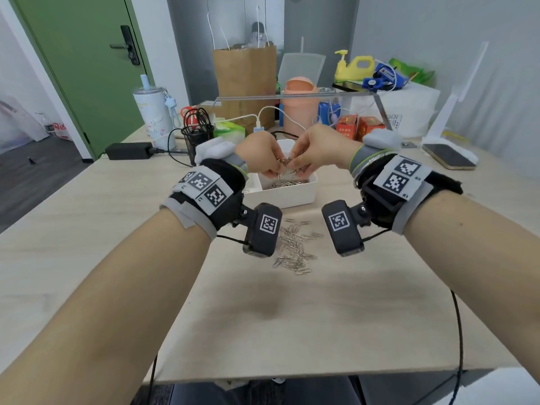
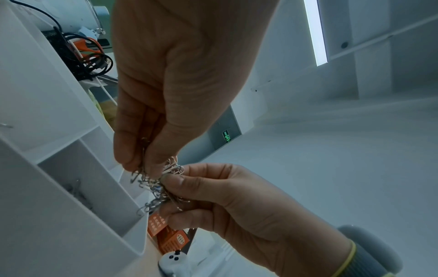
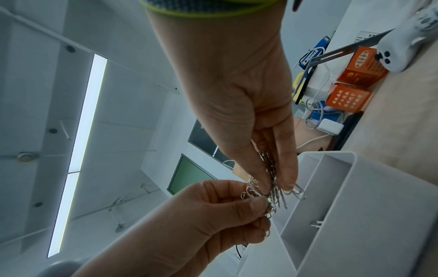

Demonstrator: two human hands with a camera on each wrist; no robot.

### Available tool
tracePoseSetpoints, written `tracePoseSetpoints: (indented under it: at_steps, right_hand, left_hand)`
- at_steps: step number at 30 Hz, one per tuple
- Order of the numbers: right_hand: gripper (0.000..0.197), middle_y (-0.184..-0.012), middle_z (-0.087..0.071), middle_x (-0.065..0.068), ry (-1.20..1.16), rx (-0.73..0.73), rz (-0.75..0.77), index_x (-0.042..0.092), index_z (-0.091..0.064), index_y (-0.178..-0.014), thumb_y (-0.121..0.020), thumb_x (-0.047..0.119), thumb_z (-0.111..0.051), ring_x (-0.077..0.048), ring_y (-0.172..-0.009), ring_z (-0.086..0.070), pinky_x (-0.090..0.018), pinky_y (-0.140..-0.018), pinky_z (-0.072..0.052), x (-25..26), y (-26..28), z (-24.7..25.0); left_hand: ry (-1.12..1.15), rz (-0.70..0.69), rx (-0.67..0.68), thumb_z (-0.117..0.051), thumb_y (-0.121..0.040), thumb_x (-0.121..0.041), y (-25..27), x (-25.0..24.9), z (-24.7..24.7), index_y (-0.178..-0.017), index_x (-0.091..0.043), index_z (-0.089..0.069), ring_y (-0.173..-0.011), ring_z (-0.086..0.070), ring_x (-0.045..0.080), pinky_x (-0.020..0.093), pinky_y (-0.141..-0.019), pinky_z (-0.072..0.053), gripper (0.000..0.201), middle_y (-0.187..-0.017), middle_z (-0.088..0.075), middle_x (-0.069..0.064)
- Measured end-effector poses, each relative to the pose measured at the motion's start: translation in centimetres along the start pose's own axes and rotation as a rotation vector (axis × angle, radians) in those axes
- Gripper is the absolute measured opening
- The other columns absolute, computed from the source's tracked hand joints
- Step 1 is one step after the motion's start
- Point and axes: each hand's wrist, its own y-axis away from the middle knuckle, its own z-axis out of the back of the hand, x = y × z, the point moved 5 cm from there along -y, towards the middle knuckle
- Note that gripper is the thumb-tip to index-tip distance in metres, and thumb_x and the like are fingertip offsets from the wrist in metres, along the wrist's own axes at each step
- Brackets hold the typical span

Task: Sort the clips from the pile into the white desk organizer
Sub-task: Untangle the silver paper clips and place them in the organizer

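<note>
organizer: white desk organizer (image 1: 285, 197) on counter (image 1: 292, 317), front compartment already holds a heap of clips
in hand: left hand (image 1: 258, 154) and right hand (image 1: 317, 150) both pinch one tangled clip bunch (image 2: 161, 184) with fingers curled, above the organizer (not dropped yet)
left: pile (image 1: 295, 247) on counter, near side of organizer
progress: roughly midway, judging by both heaps

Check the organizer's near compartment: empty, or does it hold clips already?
Not empty. The white desk organizer has a heap of clips in its near compartment, below both hands' tangled bunch.
</note>
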Motion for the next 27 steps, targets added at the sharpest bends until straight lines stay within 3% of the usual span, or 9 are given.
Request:
tracePoseSetpoints:
  at_steps: [4,8,10,12,14,18,20,23,27]
  right_hand:
    - [0.021,-0.076,-0.066,-0.013,-0.015,0.019,-0.009,-0.007,-0.066,-0.1,-0.08,0.0,-0.071,-0.004,-0.044,-0.064,-0.018,-0.055,-0.058,-0.1,-1.5,-0.1]
    - [0.023,-0.087,-0.069,-0.021,0.001,0.012,-0.022,-0.008,-0.066,-0.101,-0.08,0.002,-0.071,-0.004,-0.042,-0.063,-0.018,-0.053,-0.057,-0.9,-2.6,-0.9]
    - [0.023,-0.092,-0.07,-0.022,-0.009,0.031,-0.04,-0.006,-0.066,-0.103,-0.082,0.004,-0.07,-0.007,-0.048,-0.067,-0.02,-0.055,-0.059,-1.3,-2.9,-1.5]
    - [0.024,-0.097,-0.071,-0.021,-0.026,0.074,-0.059,-0.004,-0.066,-0.106,-0.085,0.007,-0.067,-0.017,-0.065,-0.072,-0.026,-0.06,-0.06,-1.4,-2.9,-2.2]
    - [0.026,-0.1,-0.07,-0.02,-0.031,0.116,-0.071,-0.003,-0.064,-0.111,-0.088,0.009,-0.065,-0.024,-0.081,-0.072,-0.028,-0.062,-0.061,-1.4,-2.8,-2.9]
    - [0.025,-0.099,-0.065,-0.018,-0.051,0.126,-0.062,-0.002,-0.06,-0.117,-0.095,0.008,-0.052,-0.022,-0.074,-0.069,-0.025,-0.053,-0.059,-0.9,-2.3,-3.1]
    - [0.024,-0.1,-0.064,-0.016,-0.057,0.121,-0.048,-0.001,-0.06,-0.116,-0.096,0.009,-0.051,-0.019,-0.073,-0.068,-0.026,-0.052,-0.059,-0.8,-2.0,-2.8]
    - [0.023,-0.101,-0.067,-0.015,-0.014,0.08,-0.015,0.0,-0.062,-0.113,-0.094,0.01,-0.054,-0.018,-0.076,-0.068,-0.027,-0.059,-0.06,-0.9,-1.2,-2.0]
    - [0.021,-0.091,-0.068,-0.011,0.029,0.022,0.011,-0.001,-0.065,-0.108,-0.092,0.011,-0.058,-0.015,-0.07,-0.067,-0.024,-0.059,-0.06,-1.3,0.3,-1.2]
  left_hand:
    - [0.016,0.036,0.036,-0.068,-0.086,-0.009,-1.2,0.3,0.2,-0.106,-0.002,-0.068,-0.036,-0.057,-0.003,0.009,-0.06,-0.051,0.021,-0.084,-0.068,0.007]
    - [0.0,0.095,0.04,-0.069,-0.085,-0.01,-2.3,1.1,-0.4,-0.106,0.0,-0.068,-0.051,-0.06,0.004,0.019,-0.076,-0.053,0.023,-0.056,-0.064,-0.004]
    - [-0.011,0.123,0.022,-0.068,-0.085,-0.009,-2.6,1.7,-0.8,-0.105,0.001,-0.068,-0.048,-0.06,0.002,0.02,-0.073,-0.056,0.022,-0.052,-0.065,-0.005]
    - [-0.013,0.136,0.01,-0.064,-0.085,-0.005,-2.6,2.1,-1.0,-0.107,0.003,-0.067,-0.06,-0.065,0.009,0.016,-0.063,-0.055,0.024,-0.08,-0.072,0.006]
    - [-0.057,0.153,0.007,-0.064,-0.085,-0.004,-2.5,2.4,-1.1,-0.11,0.004,-0.066,-0.077,-0.065,0.018,0.02,-0.069,-0.055,0.027,-0.103,-0.071,0.015]
    - [-0.066,0.17,-0.006,-0.063,-0.085,-0.005,-1.9,2.4,-0.9,-0.113,0.004,-0.065,-0.088,-0.067,0.023,0.03,-0.083,-0.058,0.029,-0.11,-0.069,0.017]
    - [-0.017,0.192,0.003,-0.059,-0.089,-0.006,-1.6,2.3,-0.9,-0.105,0.004,-0.065,-0.093,-0.069,0.026,0.032,-0.084,-0.058,0.02,-0.107,-0.069,0.016]
    - [0.08,0.264,0.074,-0.054,-0.094,-0.007,-0.7,1.9,-1.2,-0.081,-0.004,-0.059,-0.076,-0.061,0.021,0.031,-0.076,-0.055,0.015,-0.085,-0.062,0.01]
    - [0.037,0.15,0.049,-0.053,-0.095,-0.008,0.9,0.5,-1.1,-0.111,-0.005,-0.062,-0.083,-0.056,0.022,0.029,-0.078,-0.053,0.019,-0.093,-0.061,0.011]
